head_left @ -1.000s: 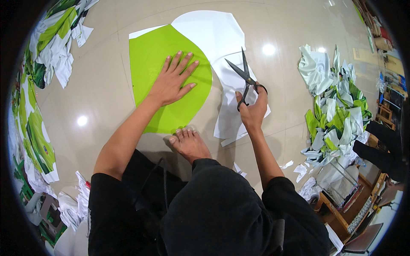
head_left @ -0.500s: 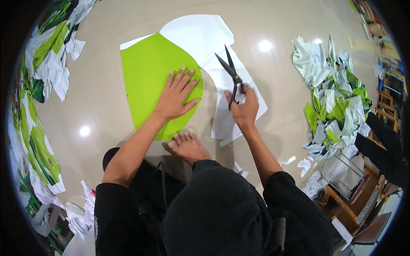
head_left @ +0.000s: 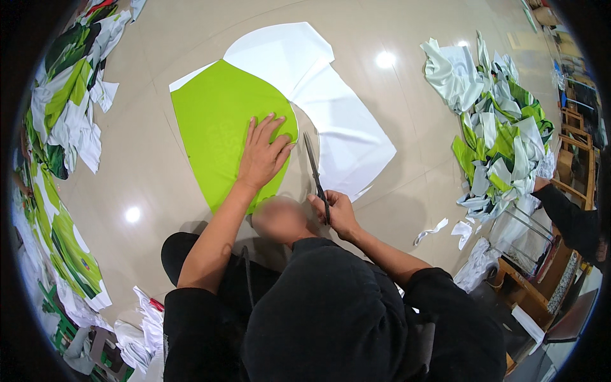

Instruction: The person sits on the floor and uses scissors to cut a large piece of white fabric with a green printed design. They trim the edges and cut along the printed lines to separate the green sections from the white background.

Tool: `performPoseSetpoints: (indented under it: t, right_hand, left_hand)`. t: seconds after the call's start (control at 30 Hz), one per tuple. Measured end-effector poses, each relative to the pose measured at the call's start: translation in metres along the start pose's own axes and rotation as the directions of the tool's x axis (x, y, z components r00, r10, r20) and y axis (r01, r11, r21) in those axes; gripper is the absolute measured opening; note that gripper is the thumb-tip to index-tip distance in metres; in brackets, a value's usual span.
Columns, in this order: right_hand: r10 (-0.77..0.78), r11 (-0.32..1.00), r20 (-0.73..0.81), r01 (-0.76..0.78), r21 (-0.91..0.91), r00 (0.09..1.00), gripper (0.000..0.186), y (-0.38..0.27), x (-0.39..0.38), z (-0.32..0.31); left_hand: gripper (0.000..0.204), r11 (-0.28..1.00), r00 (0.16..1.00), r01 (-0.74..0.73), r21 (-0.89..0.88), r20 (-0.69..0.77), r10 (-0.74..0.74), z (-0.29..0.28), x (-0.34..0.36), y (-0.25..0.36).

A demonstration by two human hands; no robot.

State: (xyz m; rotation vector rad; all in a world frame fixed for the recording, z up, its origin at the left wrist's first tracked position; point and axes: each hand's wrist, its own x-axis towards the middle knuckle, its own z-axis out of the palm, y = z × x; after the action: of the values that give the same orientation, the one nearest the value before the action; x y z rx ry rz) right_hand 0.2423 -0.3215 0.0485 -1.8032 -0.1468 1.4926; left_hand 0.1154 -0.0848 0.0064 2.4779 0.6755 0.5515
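A lime-green cloth panel [head_left: 210, 121] lies flat on the glossy beige floor, a white edge showing at its upper left. My left hand [head_left: 259, 153] presses on its right side, fingers bent a little and apart, holding nothing. To its right, a curved white cloth piece [head_left: 353, 134] spreads from the panel's top around to the lower right, with bare floor between. Black scissors [head_left: 314, 162] are in my right hand [head_left: 337, 213], fingers wrapped about the handles. Their blades look closed and point up along the panel's right edge. My foot [head_left: 280, 218], blurred, touches the panel's lower end.
Crumpled green and white cloth scraps [head_left: 503, 140] pile up at the right. More green and white cloth [head_left: 70, 89] lies along the left. Small white offcuts [head_left: 461, 232] are scattered near my right elbow. A wooden-framed piece of furniture [head_left: 522, 280] stands at the lower right.
My right hand has come down and left with the scissors, whose blades have gone from spread to closed. The white piece's lower part has swung out to the right. My left hand stays on the green panel.
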Motion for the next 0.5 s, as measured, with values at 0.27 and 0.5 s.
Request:
performPoseSetpoints:
  t: [0.27,0.5]
  right_hand:
    - [0.004,0.988,0.021,-0.008,0.155,1.0,0.046,-0.023,0.027,0.023]
    - [0.04,0.976,0.009,-0.041,0.216,0.999,0.048,-0.037,0.025,0.032]
  left_hand:
    - [0.017,1.0,0.999,-0.001,-0.018,-0.042,0.0,0.0,-0.001,0.002]
    - [0.017,1.0,0.999,-0.004,-0.016,-0.05,0.003,0.0,-0.002,0.001]
